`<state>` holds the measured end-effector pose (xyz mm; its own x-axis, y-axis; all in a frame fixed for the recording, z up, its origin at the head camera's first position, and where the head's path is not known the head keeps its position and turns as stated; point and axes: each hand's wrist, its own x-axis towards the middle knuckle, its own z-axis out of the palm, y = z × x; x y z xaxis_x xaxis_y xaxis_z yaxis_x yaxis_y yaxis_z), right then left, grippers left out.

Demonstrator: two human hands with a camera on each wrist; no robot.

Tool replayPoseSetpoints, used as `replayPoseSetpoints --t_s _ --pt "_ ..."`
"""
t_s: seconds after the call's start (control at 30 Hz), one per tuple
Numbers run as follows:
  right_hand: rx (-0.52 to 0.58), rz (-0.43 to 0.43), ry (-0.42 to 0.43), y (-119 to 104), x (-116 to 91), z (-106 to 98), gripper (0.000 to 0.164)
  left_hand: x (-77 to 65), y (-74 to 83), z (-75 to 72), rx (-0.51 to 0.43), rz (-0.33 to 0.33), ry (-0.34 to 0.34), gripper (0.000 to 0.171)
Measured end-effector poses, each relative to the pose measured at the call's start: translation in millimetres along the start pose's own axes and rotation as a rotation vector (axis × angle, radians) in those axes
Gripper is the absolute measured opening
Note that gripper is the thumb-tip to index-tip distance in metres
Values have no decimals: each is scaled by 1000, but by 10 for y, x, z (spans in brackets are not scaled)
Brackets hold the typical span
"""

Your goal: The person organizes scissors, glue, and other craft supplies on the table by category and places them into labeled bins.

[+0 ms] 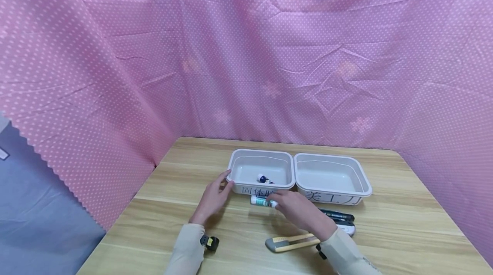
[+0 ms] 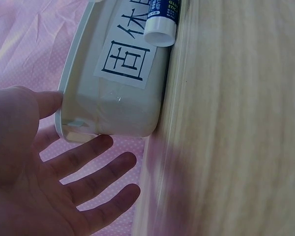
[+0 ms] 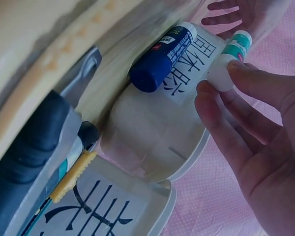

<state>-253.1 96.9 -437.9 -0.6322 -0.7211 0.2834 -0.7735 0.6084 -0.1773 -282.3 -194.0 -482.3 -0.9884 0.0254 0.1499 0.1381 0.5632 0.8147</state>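
In the head view, my right hand [image 1: 298,211] pinches a white-and-green glue stick [image 1: 261,201] between thumb and fingertips, in front of the left white bin [image 1: 262,154]. The right wrist view shows that glue stick [image 3: 236,46] tilted in the grip of the right hand [image 3: 265,128]. A blue glue stick [image 3: 162,56] with a white end lies at the bin's labelled front. Another dark blue and white glue stick [image 1: 265,178] is inside the bin. My left hand [image 1: 213,198] touches the bin's rim at its near left corner, other fingers [image 2: 103,179] spread loosely.
A second white bin [image 1: 333,156], labelled in front, stands right beside the first. Near my right forearm lie a yellow and grey utility knife [image 1: 290,243], a black one [image 1: 340,215] and a black-and-white tool [image 1: 347,226]. Pink dotted cloth [image 1: 269,52] hangs behind the wooden table [image 1: 404,223].
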Motion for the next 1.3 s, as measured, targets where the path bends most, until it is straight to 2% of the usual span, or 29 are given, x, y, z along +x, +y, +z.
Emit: replayPoseSetpoints --t_s 0.2,0.4,0.6,1.03,1.3 --pt "-27 36 11 12 -9 -31 34 -6 -11 -6 -2 4 -7 54" --pt "-65 36 67 36 -12 -44 32 -7 -1 -10 -2 2 -8 55" --pt "-77 62 69 37 -6 -68 31 -8 1 -10 -8 3 -10 55" --pt "-108 63 121 73 -8 -112 31 -1 5 -6 -7 1 -10 55" --pt "-81 120 174 116 -45 -193 29 -5 7 -3 -13 -4 -15 55"
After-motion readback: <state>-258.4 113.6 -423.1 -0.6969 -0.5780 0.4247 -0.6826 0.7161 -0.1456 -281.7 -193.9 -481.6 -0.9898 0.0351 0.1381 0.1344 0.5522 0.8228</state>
